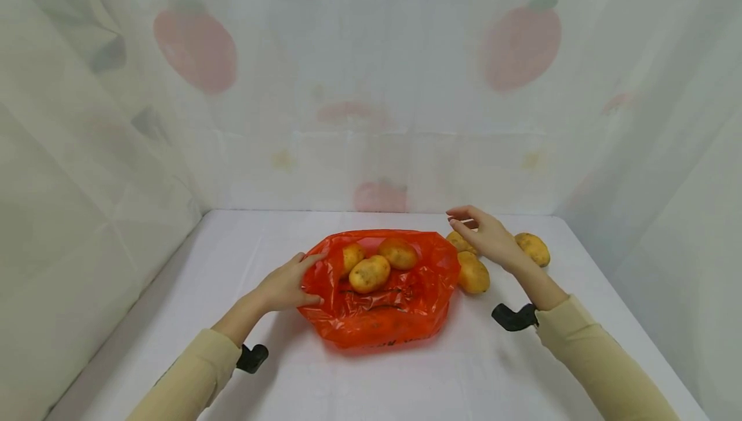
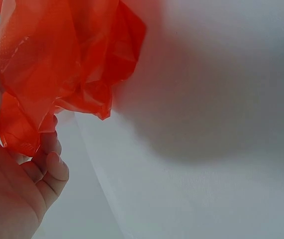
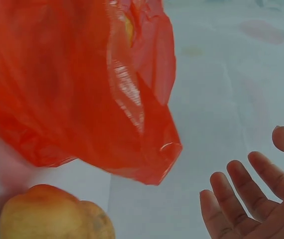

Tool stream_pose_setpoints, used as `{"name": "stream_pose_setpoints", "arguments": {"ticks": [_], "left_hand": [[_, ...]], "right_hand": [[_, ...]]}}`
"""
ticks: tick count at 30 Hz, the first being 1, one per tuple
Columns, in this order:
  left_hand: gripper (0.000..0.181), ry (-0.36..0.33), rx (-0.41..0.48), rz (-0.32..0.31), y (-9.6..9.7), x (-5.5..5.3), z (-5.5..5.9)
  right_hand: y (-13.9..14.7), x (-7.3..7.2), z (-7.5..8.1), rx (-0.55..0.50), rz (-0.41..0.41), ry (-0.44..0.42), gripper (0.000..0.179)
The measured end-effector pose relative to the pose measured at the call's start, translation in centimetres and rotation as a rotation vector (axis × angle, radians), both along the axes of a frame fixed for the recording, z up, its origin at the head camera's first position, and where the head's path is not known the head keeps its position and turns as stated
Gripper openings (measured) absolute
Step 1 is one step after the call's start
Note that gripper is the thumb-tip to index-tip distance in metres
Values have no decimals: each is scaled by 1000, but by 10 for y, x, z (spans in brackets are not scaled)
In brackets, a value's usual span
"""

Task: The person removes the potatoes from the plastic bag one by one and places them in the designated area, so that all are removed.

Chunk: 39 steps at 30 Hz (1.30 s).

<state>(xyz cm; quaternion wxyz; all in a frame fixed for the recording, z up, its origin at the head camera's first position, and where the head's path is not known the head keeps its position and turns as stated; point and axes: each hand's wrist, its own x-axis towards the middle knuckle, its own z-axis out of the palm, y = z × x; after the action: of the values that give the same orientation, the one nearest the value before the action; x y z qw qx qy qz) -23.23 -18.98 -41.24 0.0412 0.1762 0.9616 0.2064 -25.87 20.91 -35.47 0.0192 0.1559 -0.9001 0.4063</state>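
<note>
A red plastic bag [image 1: 385, 326] lies with its mouth open toward me, and three potatoes [image 1: 370, 273] show inside it. My left hand [image 1: 285, 284] grips the bag's left edge, the thin plastic bunched between thumb and fingers in the left wrist view. To the right of the bag, my right hand [image 1: 485, 235] hovers over two loose potatoes [image 1: 473, 273], partly hiding the farther one. Its fingers are relaxed and hold nothing. In the right wrist view the fingers [image 3: 253, 191] spread apart from the red plastic, with potatoes at the lower left.
Another potato [image 1: 533, 249] sits farther right, beyond my right forearm. A white cloth covers the table [image 1: 371, 385]. Pale curtains with faded fruit prints [image 1: 371, 163] rise behind the table and along both sides. A black wrist mount [image 1: 514, 317] sticks out at each cuff.
</note>
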Motion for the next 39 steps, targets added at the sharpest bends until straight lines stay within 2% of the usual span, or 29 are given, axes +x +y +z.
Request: {"name": "stream_pose_setpoints", "arguments": {"ticks": [6,13,17,24,29,39], "left_hand": [[87,-11,1,5,1,2,1],[86,3,-3,-6,2,2,1],[86,-2,-3,-4,2,1,2],[87,-15,-12,3,1,2,2],[87,-18,-1,3,2,3,0],[86,-23,16,8,4,5,0]], "right_hand": [[-8,-2,10,-22,45,-1,48],[-20,-7,14,-9,105,-20,42],[-29,-9,16,16,178,-50,36],[-52,-16,14,88,327,-52,35],[-67,-17,13,150,407,-100,39],[-90,-27,8,251,466,-106,43]]}}
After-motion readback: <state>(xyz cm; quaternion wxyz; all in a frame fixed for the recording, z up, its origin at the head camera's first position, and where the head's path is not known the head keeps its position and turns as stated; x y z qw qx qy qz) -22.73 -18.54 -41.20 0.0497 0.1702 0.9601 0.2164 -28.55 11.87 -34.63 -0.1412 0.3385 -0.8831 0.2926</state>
